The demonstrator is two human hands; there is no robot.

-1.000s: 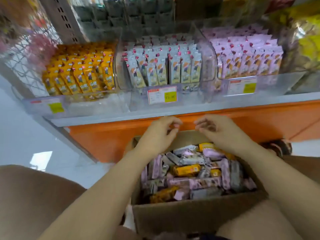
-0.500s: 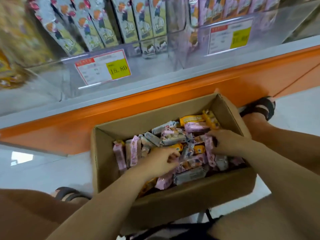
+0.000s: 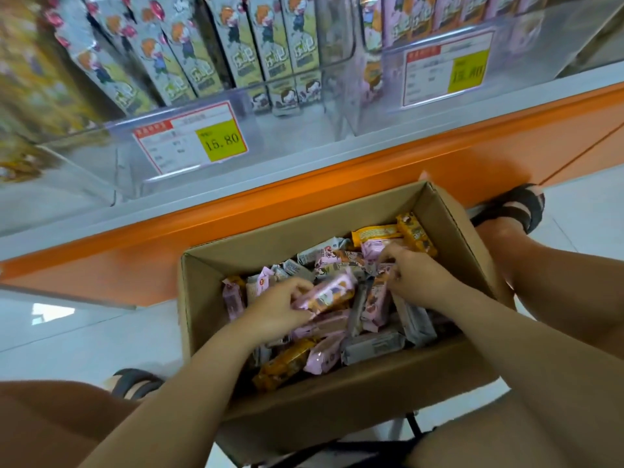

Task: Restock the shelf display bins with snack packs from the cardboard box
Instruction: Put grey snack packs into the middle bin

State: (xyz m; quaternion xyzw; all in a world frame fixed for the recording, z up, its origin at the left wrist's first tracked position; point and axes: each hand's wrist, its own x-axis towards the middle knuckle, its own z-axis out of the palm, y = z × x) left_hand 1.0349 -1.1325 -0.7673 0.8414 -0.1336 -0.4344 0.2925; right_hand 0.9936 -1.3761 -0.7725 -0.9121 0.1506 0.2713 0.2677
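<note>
Snack packs (image 3: 371, 346) lie loose and jumbled (pink, grey and orange wrappers mixed) in the open cardboard box (image 3: 337, 410), which sits on the floor at six o'clock from the shelf, between the person's knees.

Head view, the only view on file. The box position is judged deliberate: it sits directly below the clear display bin (image 3: 287, 106) at twelve o'clock, so each lift is short. The bin holds grey packs standing upright in rows behind a price label (image 3: 202, 140). The orange shelf base (image 3: 337, 184) runs between bin and box.

Left hand (image 3: 280, 309) enters from seven o'clock, forearm over the near box wall, palm down. Its fingers and thumb are curled round one pink pack (image 3: 327, 295), held by its end at the centre of the pile. Right hand (image 3: 415, 275) enters from four o'clock, wrist bent down, fingers curled into the pile toward the box's two o'clock corner. Whether it pinches a pack cannot be told.

Step judged: sorting and picking, with nothing yet on its way to the bin.
</note>
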